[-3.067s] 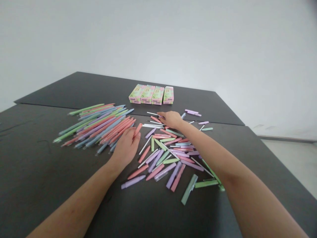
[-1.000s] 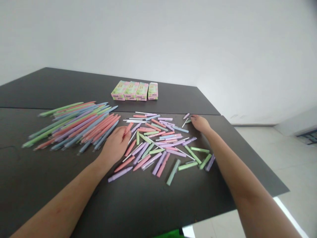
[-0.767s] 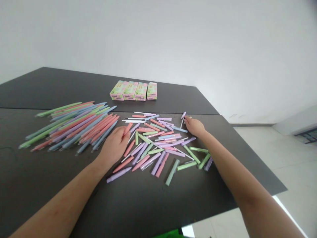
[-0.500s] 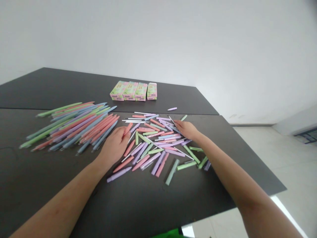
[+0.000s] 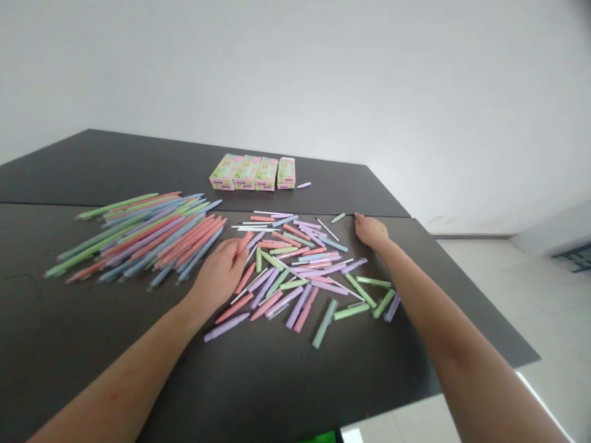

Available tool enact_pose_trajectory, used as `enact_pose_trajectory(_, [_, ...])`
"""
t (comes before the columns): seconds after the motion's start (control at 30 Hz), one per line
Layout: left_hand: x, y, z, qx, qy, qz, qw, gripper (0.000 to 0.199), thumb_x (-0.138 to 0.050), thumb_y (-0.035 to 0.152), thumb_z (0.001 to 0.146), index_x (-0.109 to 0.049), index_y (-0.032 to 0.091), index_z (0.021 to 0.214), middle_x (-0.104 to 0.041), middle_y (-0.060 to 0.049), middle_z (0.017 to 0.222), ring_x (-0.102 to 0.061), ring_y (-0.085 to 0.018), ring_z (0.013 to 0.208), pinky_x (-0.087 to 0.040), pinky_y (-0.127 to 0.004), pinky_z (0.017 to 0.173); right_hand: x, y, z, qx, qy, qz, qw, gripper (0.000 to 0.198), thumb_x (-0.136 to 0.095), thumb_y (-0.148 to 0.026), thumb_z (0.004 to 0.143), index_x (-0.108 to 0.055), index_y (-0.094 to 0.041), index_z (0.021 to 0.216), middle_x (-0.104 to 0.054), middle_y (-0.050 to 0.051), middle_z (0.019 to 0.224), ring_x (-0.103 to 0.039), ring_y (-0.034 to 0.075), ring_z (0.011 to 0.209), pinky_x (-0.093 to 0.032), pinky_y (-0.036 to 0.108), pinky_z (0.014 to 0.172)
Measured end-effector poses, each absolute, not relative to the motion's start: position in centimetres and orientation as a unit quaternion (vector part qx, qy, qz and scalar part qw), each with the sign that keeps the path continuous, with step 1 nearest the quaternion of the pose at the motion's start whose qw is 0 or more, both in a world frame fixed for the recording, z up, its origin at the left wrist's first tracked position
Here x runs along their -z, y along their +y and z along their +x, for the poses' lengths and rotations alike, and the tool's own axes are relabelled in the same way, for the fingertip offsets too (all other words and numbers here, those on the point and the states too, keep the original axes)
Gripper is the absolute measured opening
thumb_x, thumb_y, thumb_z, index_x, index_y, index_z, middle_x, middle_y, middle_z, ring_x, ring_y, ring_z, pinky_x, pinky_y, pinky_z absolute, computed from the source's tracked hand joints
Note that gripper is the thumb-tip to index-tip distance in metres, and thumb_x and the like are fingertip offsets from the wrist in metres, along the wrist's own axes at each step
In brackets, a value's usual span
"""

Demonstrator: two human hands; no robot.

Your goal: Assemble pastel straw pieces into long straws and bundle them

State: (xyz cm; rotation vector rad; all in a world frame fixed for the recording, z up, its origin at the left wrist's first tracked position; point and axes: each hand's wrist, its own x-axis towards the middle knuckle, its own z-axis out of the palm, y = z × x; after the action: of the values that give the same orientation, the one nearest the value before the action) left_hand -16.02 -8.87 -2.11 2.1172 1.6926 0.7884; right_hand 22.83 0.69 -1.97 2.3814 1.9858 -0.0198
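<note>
My left hand is closed on a coral pen barrel, which sticks up between thumb and fingers at the left edge of the loose pen parts. My right hand rests low over the table at the far right of these parts, fingers together and curled; whatever they hold, if anything, is hidden. Left of its fingertips lies a short green pen piece, and a thin white refill lies nearby. Purple, green, coral and blue barrels, such as a purple barrel, spread between my hands.
Several long assembled-looking pens are heaped on the left of the dark table. Behind stand several pink-green boxes in a row, with a small purple piece beside them. A seam crosses the tabletop; its right edge drops to pale floor.
My right hand has moved right, away from the white refill, which now lies uncovered. The small purple piece has shifted back and left toward the boxes. My left hand keeps its hold.
</note>
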Motion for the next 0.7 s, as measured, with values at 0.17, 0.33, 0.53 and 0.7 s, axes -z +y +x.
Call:
enact_pose_trajectory(0.17, [2.0, -9.0, -16.0, -0.29, 0.581, 0.742, 0.164, 0.028, -0.033, 0.034, 0.095, -0.056, 0.019, 0.096, -0.063, -0.01, 0.104, -0.058, -0.024, 0.102, -0.043, -0.035, 0.093, 2.1, -0.2, 20.5, 0.003, 0.682, 0.731, 0.027, 0.046, -0.031, -0.028, 0.095, -0.052, -0.018, 0.135, -0.068, 0.018, 0.116, -0.065, 0.028, 0.108, -0.046, 0.039, 0.093])
enact_pose_trajectory(0.33, [1.9, -9.1, -15.9, -0.281, 0.586, 0.742, 0.166, 0.028, -0.033, 0.034, 0.095, -0.056, 0.018, 0.097, -0.063, -0.009, 0.101, -0.059, -0.024, 0.099, -0.044, -0.035, 0.092, 1.6, -0.6, 18.9, 0.023, 0.71, 0.704, -0.001, 0.045, -0.031, -0.03, 0.095, -0.055, -0.025, 0.132, -0.068, 0.01, 0.12, -0.064, 0.025, 0.109, -0.046, 0.035, 0.093])
enact_pose_trajectory(0.53, [1.7, -9.1, -15.9, -0.268, 0.589, 0.744, 0.167, 0.029, -0.033, 0.035, 0.094, -0.056, 0.017, 0.093, -0.063, -0.009, 0.096, -0.06, -0.025, 0.094, -0.045, -0.037, 0.087, 0.8, -0.8, 16.9, 0.154, 0.719, 0.663, -0.139, 0.037, -0.044, -0.023, 0.086, -0.066, -0.023, 0.115, -0.07, 0.006, 0.112, -0.063, 0.022, 0.103, -0.047, 0.03, 0.089])
enact_pose_trajectory(0.7, [1.7, -9.2, -15.8, -0.268, 0.583, 0.747, 0.176, 0.032, -0.032, 0.036, 0.094, -0.057, 0.017, 0.094, -0.064, -0.01, 0.097, -0.059, -0.026, 0.096, -0.044, -0.037, 0.086, -1.0, -2.1, 15.0, 0.504, 0.448, 0.595, -0.436, 0.018, -0.047, -0.014, 0.075, -0.059, -0.016, 0.088, -0.05, -0.003, 0.057, -0.045, 0.011, 0.048, -0.039, 0.02, 0.045])
